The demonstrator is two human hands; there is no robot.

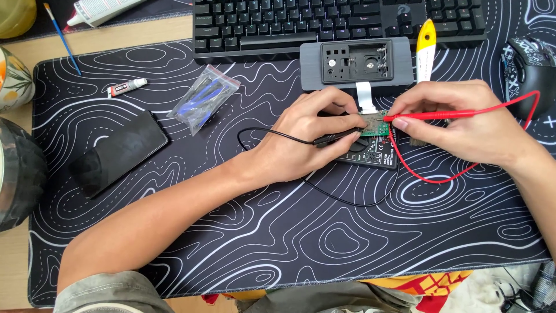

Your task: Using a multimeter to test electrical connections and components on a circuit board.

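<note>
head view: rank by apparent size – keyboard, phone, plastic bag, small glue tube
1. keyboard, partly cropped by the frame
2. phone
3. plastic bag
4. small glue tube
All lie flat on the mat, so the order looks sound.

Both bare forearms come in from the near edge and converge toward the middle far part of the scene. The left forearm runs diagonally from the near left corner, its sleeve bunched at the elbow, wrist straight. The left hand (pixel 310 130) lies palm down, fingers curled, thumb and forefinger pinched together and pointing right. The right forearm enters from the right edge, wrist slightly bent. The right hand (pixel 463 119) is palm down too, fingers folded, its pinching fingertips (pixel 399 123) pointing left, close to the left hand's.
</note>
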